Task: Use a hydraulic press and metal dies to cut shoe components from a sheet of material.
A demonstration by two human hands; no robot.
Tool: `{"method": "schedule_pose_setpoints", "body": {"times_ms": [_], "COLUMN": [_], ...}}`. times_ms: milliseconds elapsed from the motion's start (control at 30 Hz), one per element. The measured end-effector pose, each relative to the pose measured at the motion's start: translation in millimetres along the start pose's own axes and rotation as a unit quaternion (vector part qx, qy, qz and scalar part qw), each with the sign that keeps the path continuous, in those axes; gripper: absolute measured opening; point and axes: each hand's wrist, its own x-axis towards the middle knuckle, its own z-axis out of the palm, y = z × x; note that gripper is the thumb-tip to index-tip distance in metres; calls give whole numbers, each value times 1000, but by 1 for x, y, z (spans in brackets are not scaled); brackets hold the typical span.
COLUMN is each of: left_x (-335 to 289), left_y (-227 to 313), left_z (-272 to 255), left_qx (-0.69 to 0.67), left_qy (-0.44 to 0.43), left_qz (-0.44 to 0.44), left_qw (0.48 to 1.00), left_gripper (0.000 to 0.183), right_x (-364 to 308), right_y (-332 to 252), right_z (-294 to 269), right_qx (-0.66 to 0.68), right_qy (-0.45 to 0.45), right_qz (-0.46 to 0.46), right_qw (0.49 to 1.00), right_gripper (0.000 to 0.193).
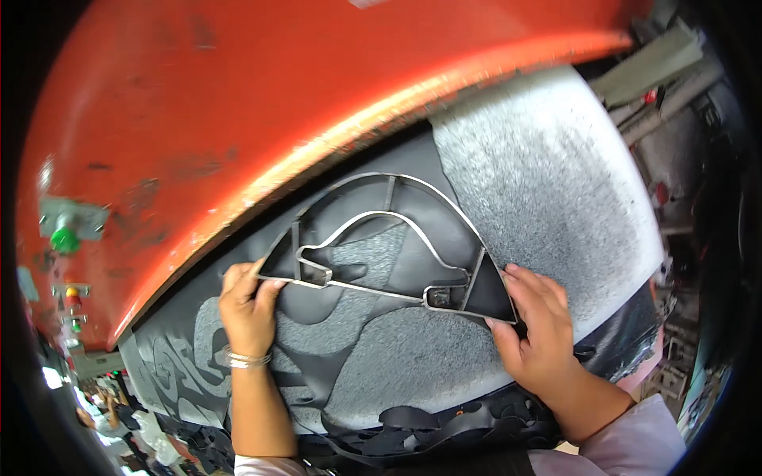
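A steel-strip cutting die (373,291), curved like an arch with cross braces, is held between my two hands. My left hand (248,309), with bangles at the wrist, pinches its left corner between thumb and fingers. The right corner is gripped by my right hand (540,329), its thumb at the lower edge and its fingers along the outer side. Beneath the die lies a thin black sheet (413,151), leather-like, with curved cut-outs to the left and below. Whether the die rests flat on the sheet I cannot tell.
A worn pale cutting board (540,182) lies under the sheet. The large orange machine head (198,103) overhangs its far side, with a green push button (65,238) at left. Black offcuts (444,428) heap along the near edge. Another person (107,420) is far off at lower left.
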Motion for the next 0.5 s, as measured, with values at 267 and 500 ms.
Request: {"method": "schedule_pose_setpoints", "body": {"times_ms": [267,500], "left_x": [8,25], "left_y": [-19,-25], "left_z": [80,132], "left_qx": [-22,40], "left_qy": [47,33], "left_qz": [84,24], "left_qw": [995,998], "left_gripper": [30,35], "right_x": [-15,-1], "right_y": [73,123], "right_z": [46,69], "right_qx": [-45,-26], "right_qy": [87,76], "right_qz": [-42,7], "right_qw": [994,997], "right_gripper": [49,48]}}
